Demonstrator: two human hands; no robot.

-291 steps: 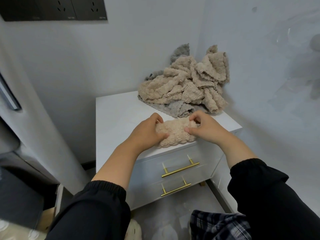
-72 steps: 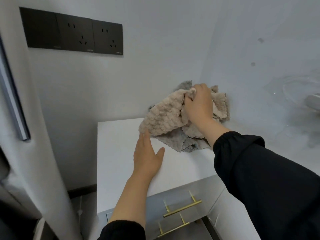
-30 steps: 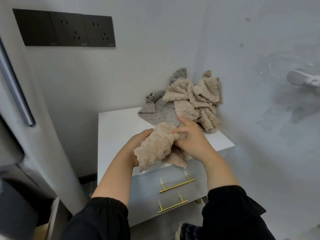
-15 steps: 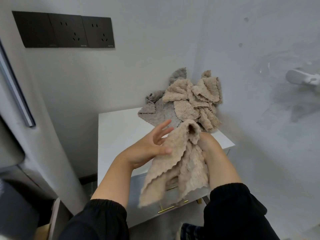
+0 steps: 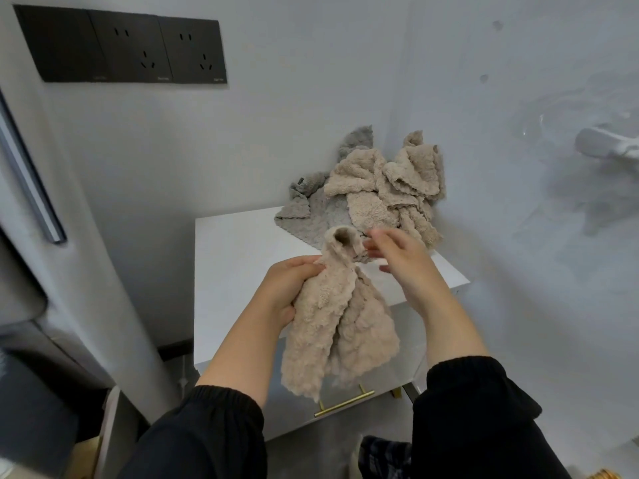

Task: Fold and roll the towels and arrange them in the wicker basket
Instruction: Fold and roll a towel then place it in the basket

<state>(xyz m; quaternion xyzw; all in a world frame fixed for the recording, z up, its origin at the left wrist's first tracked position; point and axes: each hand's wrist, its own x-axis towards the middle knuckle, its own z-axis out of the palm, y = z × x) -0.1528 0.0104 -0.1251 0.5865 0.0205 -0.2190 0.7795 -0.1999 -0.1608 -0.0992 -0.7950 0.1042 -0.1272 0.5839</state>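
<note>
A beige fluffy towel (image 5: 337,326) hangs in the air in front of the white nightstand (image 5: 238,257), its lower edge draping past the drawer front. My left hand (image 5: 288,288) is shut on its upper part. My right hand (image 5: 397,261) is beside the towel's top corner with fingers spread and blurred; it grips nothing that I can see. A heap of beige and grey towels (image 5: 377,188) lies at the back right corner of the nightstand against the wall. The wicker basket is out of view.
Walls close in behind and to the right of the nightstand. A black socket panel (image 5: 128,50) is on the back wall. A gold drawer handle (image 5: 345,404) shows under the hanging towel. A white fixture (image 5: 608,146) sticks out from the right wall. A grey panel (image 5: 31,236) stands left.
The bunched towel has been shaken out and now hangs down. It passed from my right hand to my left hand, and my right hand has come off to the towel's top corner.
</note>
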